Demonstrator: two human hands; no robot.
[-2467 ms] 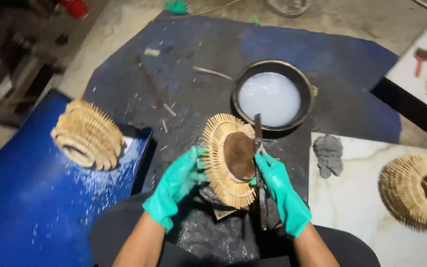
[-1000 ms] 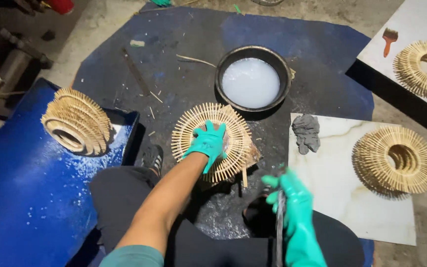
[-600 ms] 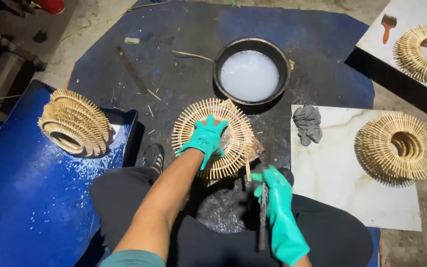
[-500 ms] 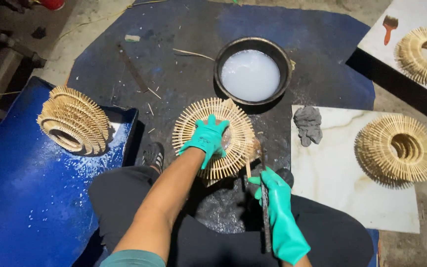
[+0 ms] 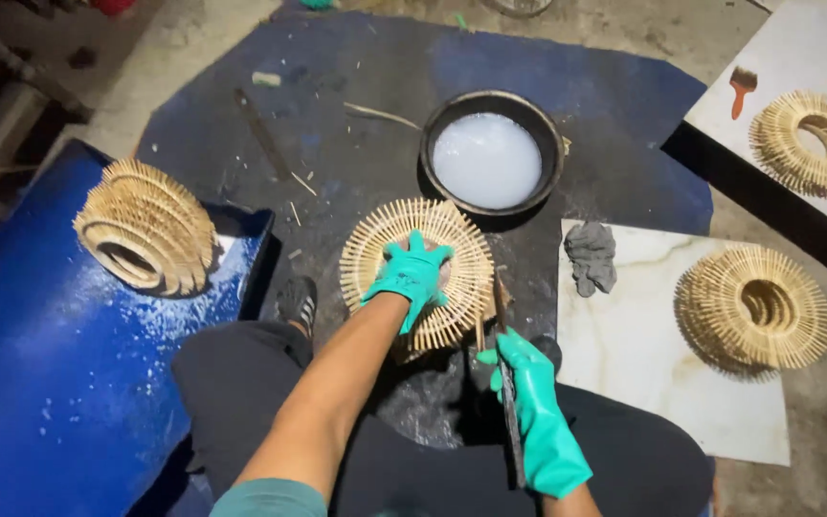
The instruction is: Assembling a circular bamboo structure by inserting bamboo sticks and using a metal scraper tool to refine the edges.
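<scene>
We press our left hand [image 5: 412, 276], fingers spread flat, on a round ring of pale bamboo sticks [image 5: 418, 271] lying just below the black bowl of white liquid [image 5: 490, 153]. Our right hand [image 5: 528, 402] is closed around a thin blade [image 5: 503, 373], its lower end hidden.

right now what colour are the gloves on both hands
Teal green, on the left hand and right hand; head view.
</scene>
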